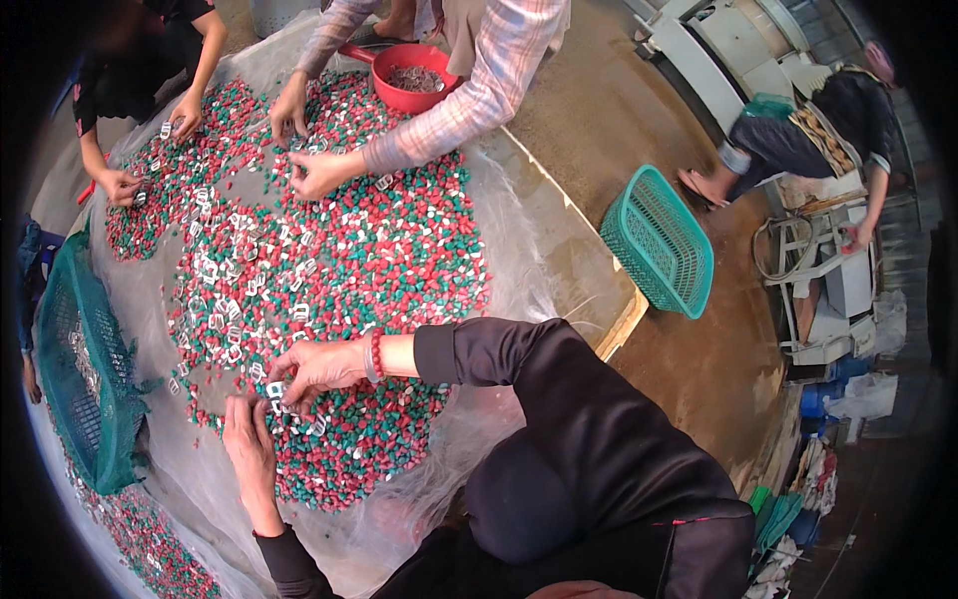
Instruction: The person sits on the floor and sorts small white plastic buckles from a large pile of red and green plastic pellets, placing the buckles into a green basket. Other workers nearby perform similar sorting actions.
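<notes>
Left hand (249, 444) flat on the red, green and white pellets (379, 250), fingers loose, gripping nothing. Right hand (317, 367) pinches a small white clip (274, 389) just above.

A clear plastic sheet (539, 250) lies spread over the brown floor (619, 110), its right edge running beside a pale board (624, 324). On the sheet lies a wide, thin heap of small red, green and white pieces (389, 250) with little white clips (215, 270) mixed in, reaching from the far edge to the near one. A green mesh basket (75, 399) rests at the sheet's left edge, a red scoop (409, 75) at its far edge, and a teal basket (659, 240) stands tilted on the bare floor off its right edge.
</notes>
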Available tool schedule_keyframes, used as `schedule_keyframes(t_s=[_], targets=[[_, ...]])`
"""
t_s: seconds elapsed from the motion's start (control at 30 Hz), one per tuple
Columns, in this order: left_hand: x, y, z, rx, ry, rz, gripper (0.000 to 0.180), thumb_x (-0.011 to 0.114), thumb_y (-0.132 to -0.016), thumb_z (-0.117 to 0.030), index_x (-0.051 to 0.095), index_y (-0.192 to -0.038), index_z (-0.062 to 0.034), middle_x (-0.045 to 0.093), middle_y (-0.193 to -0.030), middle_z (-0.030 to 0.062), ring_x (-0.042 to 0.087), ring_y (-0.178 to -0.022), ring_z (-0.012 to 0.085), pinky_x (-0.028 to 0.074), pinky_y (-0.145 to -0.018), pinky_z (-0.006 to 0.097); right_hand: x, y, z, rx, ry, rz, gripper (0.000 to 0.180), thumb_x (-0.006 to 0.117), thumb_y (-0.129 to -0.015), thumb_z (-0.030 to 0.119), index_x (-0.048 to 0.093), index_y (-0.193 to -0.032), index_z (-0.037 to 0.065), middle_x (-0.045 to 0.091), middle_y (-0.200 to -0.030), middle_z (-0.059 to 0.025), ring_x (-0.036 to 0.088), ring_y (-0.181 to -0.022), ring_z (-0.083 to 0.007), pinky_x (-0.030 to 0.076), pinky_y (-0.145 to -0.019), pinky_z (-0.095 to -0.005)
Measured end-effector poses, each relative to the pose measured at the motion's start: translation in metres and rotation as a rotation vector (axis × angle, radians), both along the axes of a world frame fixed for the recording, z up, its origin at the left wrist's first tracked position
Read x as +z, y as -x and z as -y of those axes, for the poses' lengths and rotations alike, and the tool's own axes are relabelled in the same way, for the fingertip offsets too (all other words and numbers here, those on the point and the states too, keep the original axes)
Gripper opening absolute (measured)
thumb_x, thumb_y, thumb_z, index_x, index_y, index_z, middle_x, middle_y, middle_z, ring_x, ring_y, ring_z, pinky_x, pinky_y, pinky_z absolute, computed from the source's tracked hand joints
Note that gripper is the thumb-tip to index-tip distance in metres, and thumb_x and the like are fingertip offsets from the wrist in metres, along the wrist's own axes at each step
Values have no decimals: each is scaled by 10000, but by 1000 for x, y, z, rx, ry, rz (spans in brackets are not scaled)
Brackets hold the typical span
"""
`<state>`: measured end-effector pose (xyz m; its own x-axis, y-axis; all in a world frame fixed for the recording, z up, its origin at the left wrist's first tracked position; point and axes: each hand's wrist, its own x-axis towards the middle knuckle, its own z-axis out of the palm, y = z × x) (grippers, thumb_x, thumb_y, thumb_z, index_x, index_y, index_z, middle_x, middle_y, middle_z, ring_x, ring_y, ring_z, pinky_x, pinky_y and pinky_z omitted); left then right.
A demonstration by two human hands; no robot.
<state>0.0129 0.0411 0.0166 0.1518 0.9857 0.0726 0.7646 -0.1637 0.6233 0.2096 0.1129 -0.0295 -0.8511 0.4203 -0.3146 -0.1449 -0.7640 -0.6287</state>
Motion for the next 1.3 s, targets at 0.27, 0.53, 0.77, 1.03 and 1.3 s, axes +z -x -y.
schedule_keyframes(t_s=[0.27,0.53,0.77,1.03,1.3], targets=[[-14,-19,4,342,94,173,101,470,-963,-43,523,-1039,-3,593,-835,159,583,-764,245,456,-690,340,18,12,-11,135,-548,309,215,749,-778,177,703,-877,-8,654,-859,-43,584,-829,-116,446,-755,-268],[-1,1,-4,128,251,816,190,586,-923,-80,574,-1081,24,629,-954,59,641,-821,120,521,-711,260,17,-13,-12,-43,183,-11,213,559,-939,125,607,-1089,-18,664,-1031,-135,663,-948,-250,545,-830,-379],[12,9,2,286,282,784,206,610,-910,-79,600,-1091,20,666,-864,62,659,-703,116,541,-620,248,34,5,-14,69,52,144,289,560,-954,154,554,-1196,-4,654,-1028,-117,674,-907,-242,558,-782,-357],[15,8,9,270,185,707,183,632,-895,-89,615,-1055,-2,686,-846,61,650,-640,101,514,-571,251,33,15,-10,23,-14,101,293,605,-918,75,554,-1197,2,650,-1031,-87,662,-889,-180,553,-704,-272],[19,6,12,249,153,744,133,603,-910,-76,588,-1019,-1,682,-893,85,689,-734,137,544,-646,278,50,17,-9,-137,-100,99,200,592,-917,47,561,-1104,-15,644,-1030,-106,652,-943,-197,584,-815,-358]])
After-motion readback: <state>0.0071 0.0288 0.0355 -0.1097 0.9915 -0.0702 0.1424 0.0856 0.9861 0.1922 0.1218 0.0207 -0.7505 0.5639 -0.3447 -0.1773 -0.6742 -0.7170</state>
